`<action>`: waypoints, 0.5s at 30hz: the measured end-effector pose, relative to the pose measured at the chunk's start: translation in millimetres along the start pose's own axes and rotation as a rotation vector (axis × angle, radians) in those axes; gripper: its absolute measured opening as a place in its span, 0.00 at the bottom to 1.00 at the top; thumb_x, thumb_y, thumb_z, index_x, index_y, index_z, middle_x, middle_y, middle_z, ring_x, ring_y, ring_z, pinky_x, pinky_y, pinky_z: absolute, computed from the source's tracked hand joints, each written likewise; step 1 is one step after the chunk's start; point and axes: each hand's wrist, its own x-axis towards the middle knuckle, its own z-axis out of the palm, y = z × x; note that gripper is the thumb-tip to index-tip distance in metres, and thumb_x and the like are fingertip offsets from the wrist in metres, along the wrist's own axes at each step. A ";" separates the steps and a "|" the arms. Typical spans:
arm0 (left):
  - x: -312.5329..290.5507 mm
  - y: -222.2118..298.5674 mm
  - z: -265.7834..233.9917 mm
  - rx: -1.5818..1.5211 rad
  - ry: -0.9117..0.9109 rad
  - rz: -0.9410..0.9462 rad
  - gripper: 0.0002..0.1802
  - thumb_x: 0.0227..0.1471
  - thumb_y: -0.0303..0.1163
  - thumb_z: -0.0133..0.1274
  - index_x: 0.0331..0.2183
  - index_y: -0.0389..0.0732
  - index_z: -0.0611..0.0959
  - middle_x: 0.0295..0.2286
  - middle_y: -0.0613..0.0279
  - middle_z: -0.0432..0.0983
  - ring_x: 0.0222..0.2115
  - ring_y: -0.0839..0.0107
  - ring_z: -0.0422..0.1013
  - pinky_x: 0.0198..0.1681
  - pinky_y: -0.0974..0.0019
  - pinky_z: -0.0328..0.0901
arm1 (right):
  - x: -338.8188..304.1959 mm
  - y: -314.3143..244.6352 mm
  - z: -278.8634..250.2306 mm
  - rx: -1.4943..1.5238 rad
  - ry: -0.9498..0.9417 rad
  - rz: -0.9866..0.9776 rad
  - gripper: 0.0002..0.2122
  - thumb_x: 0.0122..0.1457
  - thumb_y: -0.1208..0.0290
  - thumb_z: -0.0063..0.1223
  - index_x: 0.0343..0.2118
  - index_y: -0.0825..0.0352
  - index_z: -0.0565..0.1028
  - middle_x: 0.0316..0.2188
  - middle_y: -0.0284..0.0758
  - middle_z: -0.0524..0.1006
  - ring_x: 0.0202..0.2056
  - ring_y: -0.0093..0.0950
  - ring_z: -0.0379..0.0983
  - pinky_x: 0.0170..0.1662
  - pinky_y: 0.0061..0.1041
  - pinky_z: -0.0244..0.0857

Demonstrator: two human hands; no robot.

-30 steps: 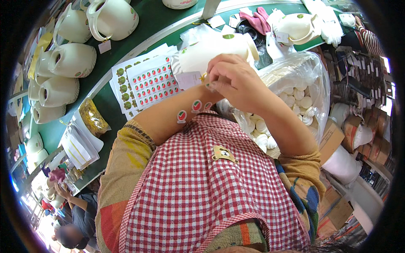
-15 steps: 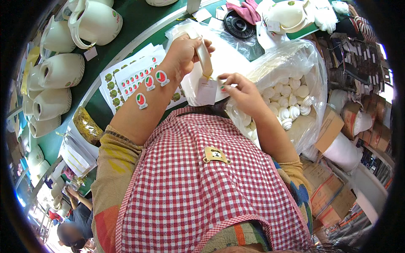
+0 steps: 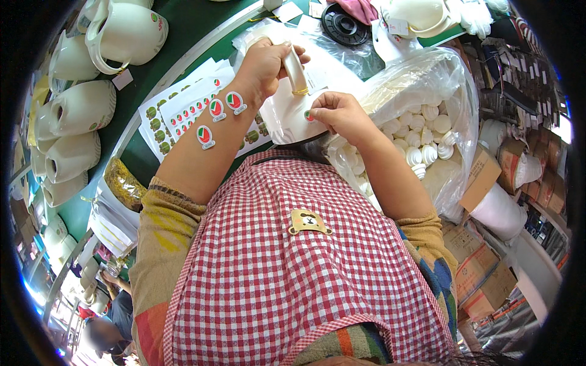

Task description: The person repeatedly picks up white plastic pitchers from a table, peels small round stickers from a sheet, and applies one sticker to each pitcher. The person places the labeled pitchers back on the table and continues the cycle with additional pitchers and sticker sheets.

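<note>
Meanwhile, since half a second before, the right hand (image 3: 339,113) had moved onto the white kettle body (image 3: 293,116), fingertips pinching a small red-and-green sticker (image 3: 308,114) against it, so the label seemed nearly placed. The left hand (image 3: 265,61) had stayed wrapped around its handle (image 3: 296,70), spare stickers (image 3: 218,110) lining the forearm. Beyond, the sticker sheets (image 3: 177,116) lay on the green table (image 3: 183,36); the kettle's underside was hidden.

Red-green stickers (image 3: 217,108) dot the left forearm; sticker sheets (image 3: 177,116) lie on the desk (image 3: 183,30); brown cartons (image 3: 482,177) at right.
</note>
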 end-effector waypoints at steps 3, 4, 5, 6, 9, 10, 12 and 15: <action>2.1 -0.9 1.6 -0.014 -0.011 -0.002 0.11 0.56 0.28 0.41 0.40 0.32 0.70 0.35 0.51 0.73 0.36 0.62 0.73 0.42 0.62 0.69 | 7.8 -1.7 0.1 0.007 0.044 0.012 0.02 0.48 0.76 0.55 0.25 0.68 0.75 0.14 0.26 0.68 0.14 0.14 0.59 0.16 0.13 0.50; 2.1 -0.9 2.1 -0.007 -0.010 0.002 0.11 0.56 0.28 0.41 0.40 0.32 0.69 0.35 0.51 0.73 0.36 0.62 0.73 0.42 0.62 0.69 | 9.4 -2.2 -0.4 0.016 0.056 0.018 0.02 0.48 0.76 0.55 0.25 0.68 0.75 0.14 0.26 0.68 0.14 0.14 0.58 0.16 0.13 0.49; 1.8 -1.1 2.6 0.000 -0.010 0.006 0.11 0.56 0.28 0.41 0.40 0.32 0.69 0.35 0.51 0.73 0.36 0.62 0.73 0.42 0.62 0.69 | 10.4 -2.5 -0.9 0.014 0.059 0.024 0.02 0.48 0.76 0.55 0.25 0.68 0.75 0.14 0.26 0.68 0.14 0.14 0.58 0.16 0.13 0.49; 2.0 -1.2 2.8 0.007 -0.010 0.010 0.11 0.56 0.28 0.41 0.40 0.32 0.69 0.35 0.51 0.73 0.36 0.62 0.73 0.42 0.62 0.69 | 11.1 -2.9 -1.5 0.012 0.062 0.030 0.02 0.48 0.76 0.55 0.25 0.68 0.75 0.14 0.26 0.69 0.13 0.14 0.58 0.16 0.13 0.49; 4.2 -2.7 2.8 -0.008 -0.019 0.005 0.11 0.56 0.28 0.41 0.40 0.32 0.69 0.35 0.51 0.73 0.36 0.62 0.73 0.42 0.63 0.69 | 13.6 0.4 -3.0 0.003 0.075 0.022 0.02 0.47 0.76 0.56 0.25 0.68 0.75 0.15 0.26 0.69 0.13 0.13 0.58 0.16 0.13 0.49; 4.3 -2.5 3.4 -0.006 -0.017 0.004 0.11 0.56 0.28 0.41 0.40 0.32 0.69 0.35 0.51 0.73 0.36 0.62 0.73 0.42 0.63 0.69 | 14.2 1.6 -3.4 0.000 0.081 0.015 0.02 0.47 0.76 0.56 0.24 0.68 0.75 0.15 0.26 0.70 0.13 0.13 0.58 0.16 0.13 0.49; 3.5 -2.2 4.1 0.000 -0.010 0.002 0.11 0.56 0.28 0.41 0.40 0.32 0.69 0.35 0.51 0.73 0.36 0.62 0.73 0.42 0.63 0.69 | 13.8 1.6 -2.6 -0.013 0.103 0.008 0.02 0.47 0.76 0.56 0.24 0.68 0.76 0.15 0.26 0.70 0.14 0.13 0.59 0.16 0.13 0.50; 3.3 -2.6 4.7 0.009 -0.008 0.011 0.12 0.56 0.29 0.42 0.41 0.32 0.69 0.35 0.51 0.73 0.36 0.62 0.74 0.42 0.63 0.69 | 13.2 4.3 -0.1 -0.040 0.138 -0.020 0.03 0.47 0.75 0.57 0.24 0.68 0.76 0.16 0.26 0.71 0.16 0.14 0.62 0.18 0.13 0.53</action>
